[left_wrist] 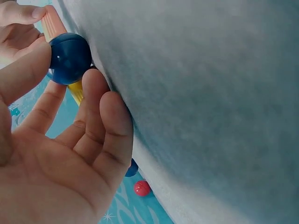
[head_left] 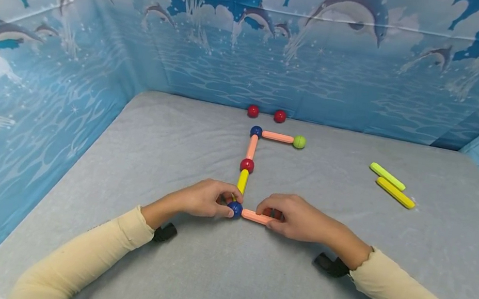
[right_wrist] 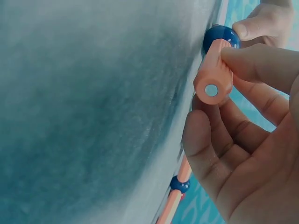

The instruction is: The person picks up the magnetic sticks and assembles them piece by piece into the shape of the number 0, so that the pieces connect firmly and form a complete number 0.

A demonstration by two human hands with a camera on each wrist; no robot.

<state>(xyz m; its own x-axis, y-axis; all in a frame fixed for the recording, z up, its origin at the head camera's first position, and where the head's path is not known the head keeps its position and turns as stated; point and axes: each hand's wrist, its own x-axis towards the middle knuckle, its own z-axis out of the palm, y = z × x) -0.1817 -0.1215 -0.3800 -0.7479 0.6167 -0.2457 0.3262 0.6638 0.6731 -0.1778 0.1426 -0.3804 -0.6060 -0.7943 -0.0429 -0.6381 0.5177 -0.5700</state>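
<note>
My left hand [head_left: 208,198] pinches a dark blue ball [left_wrist: 70,58] between thumb and fingers. My right hand [head_left: 303,220] holds a salmon-coloured rod [right_wrist: 216,70] between thumb and fingers; its left end meets the blue ball. A silvery disc shows in the rod's free end in the right wrist view. From the blue ball a yellow rod [head_left: 242,181] runs away from me to a red ball [head_left: 247,165]. Beyond it lie another salmon rod [head_left: 252,147], a second blue ball [head_left: 256,132], a sideways salmon rod [head_left: 277,137] and a green ball [head_left: 299,142], all joined.
Two loose red balls, one on the left [head_left: 253,111] and one on the right [head_left: 280,116], sit near the back edge. A yellow-green rod [head_left: 387,176] and a yellow rod [head_left: 395,193] lie at right on the grey-covered table [head_left: 218,282]. A dolphin-print curtain [head_left: 234,65] hangs behind and at left.
</note>
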